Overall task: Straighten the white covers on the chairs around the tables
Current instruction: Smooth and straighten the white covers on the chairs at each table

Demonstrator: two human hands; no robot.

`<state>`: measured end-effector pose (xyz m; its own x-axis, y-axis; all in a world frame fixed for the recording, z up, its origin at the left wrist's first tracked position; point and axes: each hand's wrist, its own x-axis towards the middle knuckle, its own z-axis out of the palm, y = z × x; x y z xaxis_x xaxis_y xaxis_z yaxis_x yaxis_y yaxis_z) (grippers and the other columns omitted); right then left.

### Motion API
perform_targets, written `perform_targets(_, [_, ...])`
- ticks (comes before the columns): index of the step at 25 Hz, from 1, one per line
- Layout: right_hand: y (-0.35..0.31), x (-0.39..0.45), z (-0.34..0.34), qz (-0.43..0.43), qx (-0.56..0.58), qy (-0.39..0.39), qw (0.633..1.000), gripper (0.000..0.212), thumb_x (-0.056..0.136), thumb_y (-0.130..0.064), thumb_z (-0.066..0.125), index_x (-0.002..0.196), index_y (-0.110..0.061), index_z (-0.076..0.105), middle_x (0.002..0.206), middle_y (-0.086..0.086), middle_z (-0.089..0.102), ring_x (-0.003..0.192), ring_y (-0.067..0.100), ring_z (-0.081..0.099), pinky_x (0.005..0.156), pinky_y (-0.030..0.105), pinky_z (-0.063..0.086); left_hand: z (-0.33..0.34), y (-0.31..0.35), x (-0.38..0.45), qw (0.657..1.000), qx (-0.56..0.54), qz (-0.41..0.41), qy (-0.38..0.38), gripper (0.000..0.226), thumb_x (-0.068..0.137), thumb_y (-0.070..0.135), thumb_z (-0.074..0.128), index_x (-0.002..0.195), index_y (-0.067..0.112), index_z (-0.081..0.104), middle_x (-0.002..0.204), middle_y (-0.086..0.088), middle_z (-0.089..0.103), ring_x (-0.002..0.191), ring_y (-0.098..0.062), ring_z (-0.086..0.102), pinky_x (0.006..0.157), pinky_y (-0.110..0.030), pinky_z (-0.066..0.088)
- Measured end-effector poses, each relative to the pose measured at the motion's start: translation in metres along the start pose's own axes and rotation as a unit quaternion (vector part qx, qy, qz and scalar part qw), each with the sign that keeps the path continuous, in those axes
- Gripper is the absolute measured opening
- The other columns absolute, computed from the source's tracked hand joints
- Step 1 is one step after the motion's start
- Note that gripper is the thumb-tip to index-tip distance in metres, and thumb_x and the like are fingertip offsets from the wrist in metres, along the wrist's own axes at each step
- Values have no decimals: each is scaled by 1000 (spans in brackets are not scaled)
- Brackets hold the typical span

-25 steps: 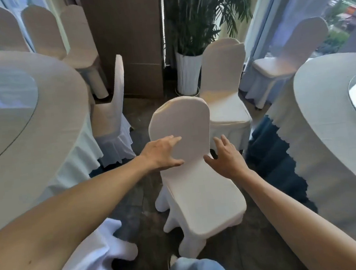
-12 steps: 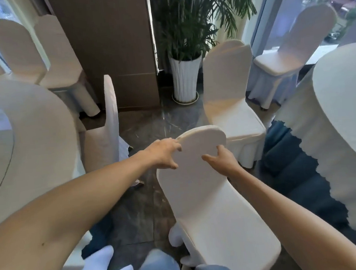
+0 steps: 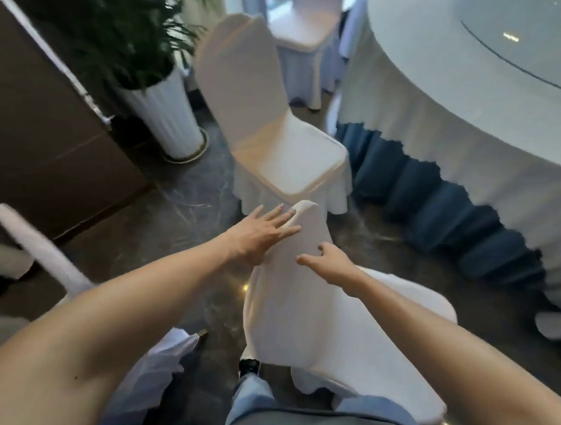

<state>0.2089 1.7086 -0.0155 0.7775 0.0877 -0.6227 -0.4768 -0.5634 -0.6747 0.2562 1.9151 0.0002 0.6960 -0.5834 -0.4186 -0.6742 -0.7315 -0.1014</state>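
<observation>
The nearest chair, in a white cover (image 3: 293,318), stands just below me with its back towards me. My left hand (image 3: 260,231) lies flat on the upper left of the backrest, fingers straight and reaching its top edge. My right hand (image 3: 331,264) grips the backrest's right edge, thumb on the near face and fingers curled round the side. The cover hangs loose and rippled near the floor.
A second covered chair (image 3: 283,156) stands just beyond. A round table (image 3: 467,95) with white cloth and blue skirt fills the right. A potted plant (image 3: 165,120) and a brown wall panel (image 3: 20,118) are at the back left. Another covered chair (image 3: 44,251) is on the left.
I have stepped round behind the chair and the view swung right. My left hand flattened out on the backrest's top; my right hand slid down its right edge.
</observation>
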Motion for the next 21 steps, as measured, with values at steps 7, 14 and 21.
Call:
perform_targets(7, [-4, -6, 75, 78, 165, -17, 983, 64, 83, -64, 56, 137, -30, 45, 132, -9, 54, 114, 14, 54, 99, 46, 49, 1, -41, 63, 975, 14, 220, 32, 73, 81, 35, 76, 146, 30, 43, 164, -4, 13, 151, -27, -4, 120, -58, 0])
perform_targets(14, [-22, -24, 127, 105, 69, 100, 987, 101, 71, -63, 70, 149, -29, 17, 142, -8, 39, 125, 17, 46, 103, 41, 43, 4, -59, 131, 901, 46, 429, 40, 46, 72, 35, 77, 117, 29, 69, 120, 5, 67, 126, -22, 54, 115, -64, 15])
perform_targets(21, [-47, -6, 123, 124, -6, 238, 963, 77, 75, -20, 71, 141, -25, 31, 124, 1, 54, 109, 26, 58, 96, 34, 50, -3, -59, 152, 890, 59, 447, 62, 39, 74, 43, 78, 110, 29, 73, 115, 8, 70, 112, -16, 61, 109, -39, 38])
